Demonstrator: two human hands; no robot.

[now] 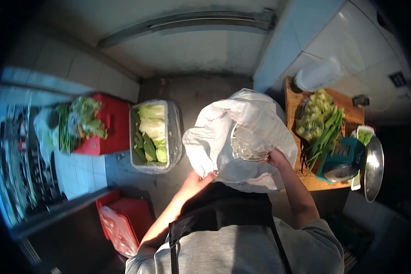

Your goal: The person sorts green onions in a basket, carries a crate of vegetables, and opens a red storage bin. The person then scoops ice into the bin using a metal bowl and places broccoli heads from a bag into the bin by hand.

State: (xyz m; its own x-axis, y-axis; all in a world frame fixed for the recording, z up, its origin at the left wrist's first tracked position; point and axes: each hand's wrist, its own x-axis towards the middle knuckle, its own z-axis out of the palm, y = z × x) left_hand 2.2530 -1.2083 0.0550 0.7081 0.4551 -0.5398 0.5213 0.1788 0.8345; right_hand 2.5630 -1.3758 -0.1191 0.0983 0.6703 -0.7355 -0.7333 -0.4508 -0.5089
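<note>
Where the mouth of a white sack (210, 121) gapes, a shiny bowl (250, 139) is held just inside; its contents, if any, cannot be made out. By the right hand (276, 158) the bowl is gripped at its near right rim, while a fold of the sack's near left rim is pinched by the left hand (203, 178). The bowl is judged to be light and fairly stiff, perhaps slippery if wet, and is best grasped at the rim, with the thumb over the lip. The sack is judged to be thin, limp and tough; since its mouth may sag, it is best held by a gathered fold of the rim. The sack is seen beside the left edge of the wooden surface (313, 182), its base hidden. Toward that surface's middle, bagged green vegetables (313, 114) and long green stalks (326, 134) are laid; a teal scale (339, 157) is placed by the near edge, and a white container (319, 73) by the far edge. Left of the sack, a lined tub (170, 132) of leafy vegetables (151, 121) is set on the floor (192, 84).
</note>
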